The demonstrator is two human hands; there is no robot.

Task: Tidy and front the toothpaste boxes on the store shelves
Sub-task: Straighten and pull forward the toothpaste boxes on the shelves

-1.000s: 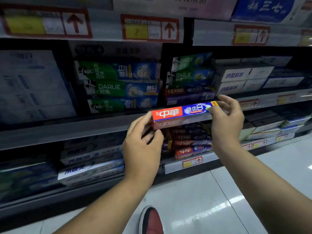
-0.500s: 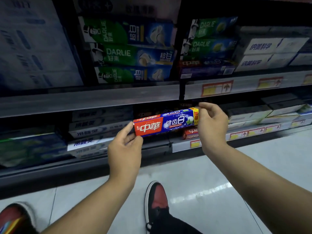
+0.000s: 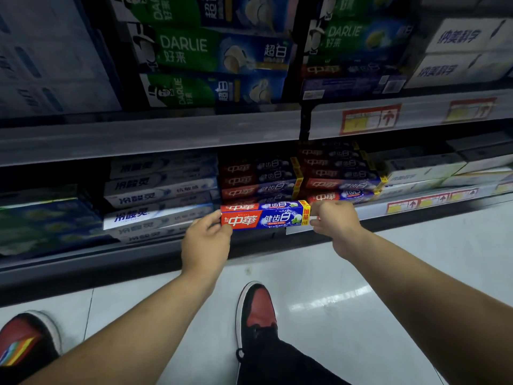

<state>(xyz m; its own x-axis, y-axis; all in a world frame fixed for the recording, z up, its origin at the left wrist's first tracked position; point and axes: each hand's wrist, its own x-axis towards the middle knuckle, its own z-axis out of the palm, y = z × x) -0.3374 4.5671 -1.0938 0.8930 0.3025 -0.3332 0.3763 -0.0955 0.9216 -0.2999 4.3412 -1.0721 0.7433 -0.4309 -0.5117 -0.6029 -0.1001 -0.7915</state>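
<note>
A red and blue toothpaste box [image 3: 266,215] lies level at the front edge of the lowest shelf [image 3: 155,252]. My left hand [image 3: 205,243] pinches its red left end. Its yellow right end is held by my right hand [image 3: 334,220]. Directly behind it stands a stack of matching red and blue boxes [image 3: 258,179], with a second such stack [image 3: 341,176] to the right. The bottom of the first stack is hidden by the held box.
White and blue boxes [image 3: 158,195] fill the shelf to the left, white boxes [image 3: 422,173] to the right. Green Darlie boxes [image 3: 211,51] sit on the shelf above, whose edge [image 3: 150,140] overhangs. My shoes [image 3: 258,312] stand on the white tiled floor.
Both hands have carried the box down from the middle shelf level to the front of the lowest shelf. My view has dropped with it.
</note>
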